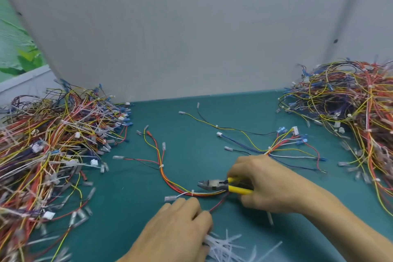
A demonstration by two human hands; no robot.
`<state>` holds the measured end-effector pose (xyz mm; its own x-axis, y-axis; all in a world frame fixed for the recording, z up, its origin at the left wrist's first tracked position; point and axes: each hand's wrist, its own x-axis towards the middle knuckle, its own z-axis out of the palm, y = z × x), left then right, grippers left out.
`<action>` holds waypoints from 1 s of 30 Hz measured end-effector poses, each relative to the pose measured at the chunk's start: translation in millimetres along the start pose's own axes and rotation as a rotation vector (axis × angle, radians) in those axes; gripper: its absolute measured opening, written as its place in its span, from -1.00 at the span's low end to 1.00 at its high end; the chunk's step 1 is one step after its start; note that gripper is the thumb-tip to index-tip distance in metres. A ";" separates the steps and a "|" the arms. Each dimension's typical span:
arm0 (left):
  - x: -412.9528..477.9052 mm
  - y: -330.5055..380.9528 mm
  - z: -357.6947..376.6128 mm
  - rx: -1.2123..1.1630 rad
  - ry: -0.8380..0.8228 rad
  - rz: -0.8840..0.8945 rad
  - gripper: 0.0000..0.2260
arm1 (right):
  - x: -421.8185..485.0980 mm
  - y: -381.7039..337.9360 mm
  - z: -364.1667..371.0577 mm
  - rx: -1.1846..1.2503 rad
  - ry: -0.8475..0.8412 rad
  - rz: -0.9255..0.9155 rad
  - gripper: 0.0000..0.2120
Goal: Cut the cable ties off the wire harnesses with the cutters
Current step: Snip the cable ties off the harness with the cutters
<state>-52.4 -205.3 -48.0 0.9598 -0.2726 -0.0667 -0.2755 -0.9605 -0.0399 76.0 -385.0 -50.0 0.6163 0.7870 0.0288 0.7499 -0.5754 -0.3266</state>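
One wire harness (161,173) of red, yellow, blue and black wires lies spread across the green mat, tied with small white cable ties (192,192). My right hand (263,183) grips the yellow-handled cutters (221,185), whose dark jaws point left just above the tie on the bundle. My left hand (180,223) sits below the bundle with curled fingers on the harness's red wire. Whether it pinches the wire is hidden by the knuckles.
A large heap of harnesses (49,151) fills the left side and another heap (348,112) the right. Cut white tie pieces (227,247) lie near the front edge. A grey wall panel (191,27) stands behind the green mat (212,112).
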 end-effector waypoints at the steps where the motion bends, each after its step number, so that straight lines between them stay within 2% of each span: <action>1: -2.0 -0.2 -0.6 -0.030 0.013 0.015 -0.79 | 0.2 0.9 1.2 -0.008 0.001 0.007 -0.87; 4: -3.6 1.1 3.8 -0.064 0.041 0.066 -0.79 | 1.0 1.7 5.9 -0.012 0.010 0.026 -0.84; 11: -0.7 0.4 -5.8 -0.102 -0.011 0.041 -0.48 | 2.5 -2.3 12.9 0.004 0.075 0.094 -0.83; 12: 0.8 -2.9 -6.8 -0.150 0.043 0.020 -0.43 | 2.3 -3.2 12.1 0.020 0.106 0.118 -0.87; 13: 0.0 -10.1 -5.7 -0.180 0.102 -0.044 -0.44 | 1.8 -2.5 10.6 0.023 0.144 0.168 -0.91; 15: 3.7 -28.0 -8.4 -0.238 0.191 -0.209 -0.63 | 0.9 1.4 7.0 -0.002 0.248 0.367 -0.82; 17: 9.0 -48.7 -10.2 -0.247 0.288 -0.435 -0.68 | -0.5 7.1 1.5 -0.116 0.361 0.580 -0.75; 19: 21.9 -66.7 -7.3 -0.207 0.243 -0.621 -0.62 | 0.7 11.4 -2.8 -0.244 0.407 0.710 -0.68; 21: 38.6 -77.0 0.5 -0.178 0.124 -0.742 -0.56 | 7.3 14.7 -3.4 -0.304 0.382 0.760 -0.64; 24: 54.9 -78.6 9.7 -0.171 0.058 -0.830 -0.53 | 22.3 20.0 -0.3 -0.313 0.280 0.807 -0.61; 28: 67.5 -77.4 15.7 -0.170 0.102 -0.815 -0.77 | 39.0 22.9 4.8 -0.265 0.224 0.821 -0.81; 30: 73.6 -75.7 14.9 -0.198 0.145 -0.804 -0.85 | 45.7 22.6 6.1 -0.198 0.235 0.812 -0.84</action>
<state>38.4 -151.8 -64.7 0.8607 0.5077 0.0362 0.4970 -0.8537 0.1557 119.6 -360.7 -61.8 0.9963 0.0624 0.0599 0.0713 -0.9843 -0.1614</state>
